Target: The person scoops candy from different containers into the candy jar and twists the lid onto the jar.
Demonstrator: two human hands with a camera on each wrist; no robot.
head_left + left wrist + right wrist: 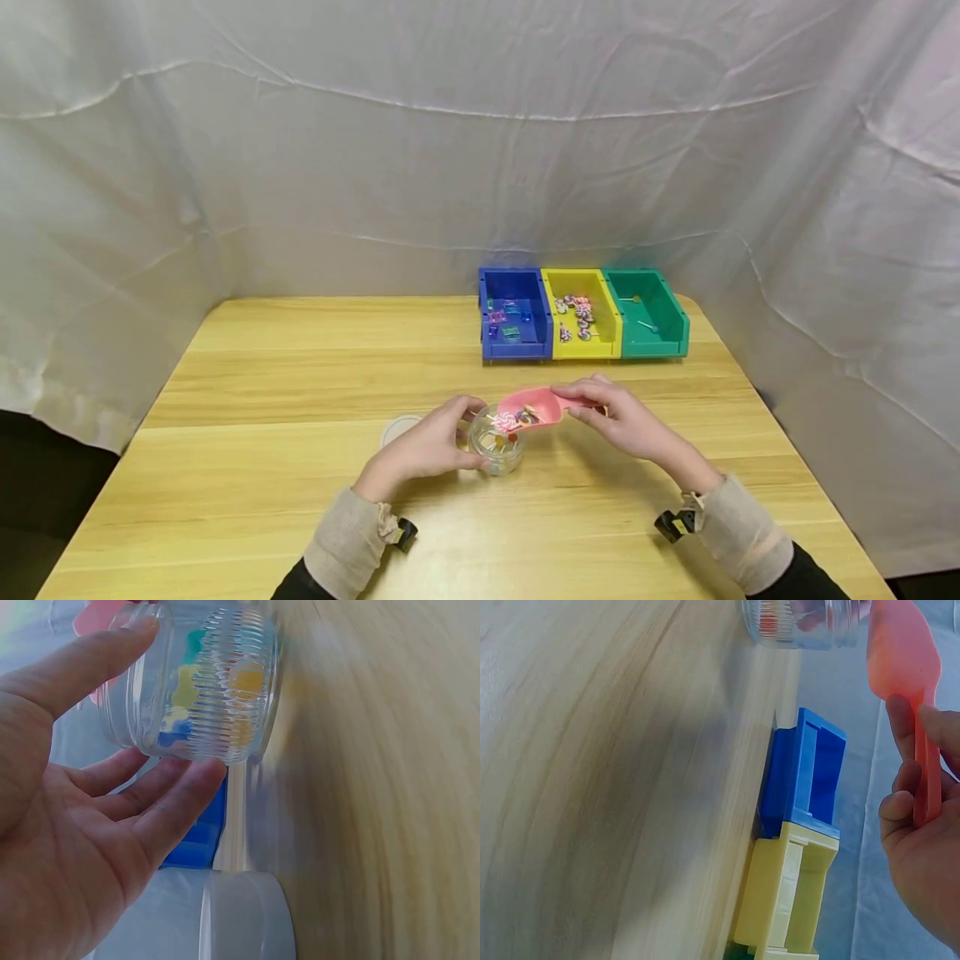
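Right now the left hand point(431, 446) curls its fingers point(169, 799) round the small clear ribbed plastic jar point(497, 442), thumb on one side and fingers on the other, gripping it just below the centre of the head view. Inside the jar show small coloured pieces, yellow, green and blue in the left wrist view. The right hand point(626, 421) pinches the handle of the pink plastic scoop point(536, 408) between thumb and fingers point(900, 817); the scoop's bowl sits over the jar's mouth and carries a few small swirl-patterned sweets. Jar and scoop are close together at the middle of the light wooden desk point(300, 375), the jar resting on it.

Just left of the jar, partly hidden behind the left hand, lies a round white lid point(397, 427) flat on the desk. Both wrists wear beige sleeves with a small black clip on each.

Further up the frame, right of centre, 3 open plastic bins stand touching in a row: a blue bin point(514, 317), a yellow bin point(581, 315) and a green bin point(648, 312), each holding small items. A creased white cloth backdrop point(450, 150) fills the upper part.
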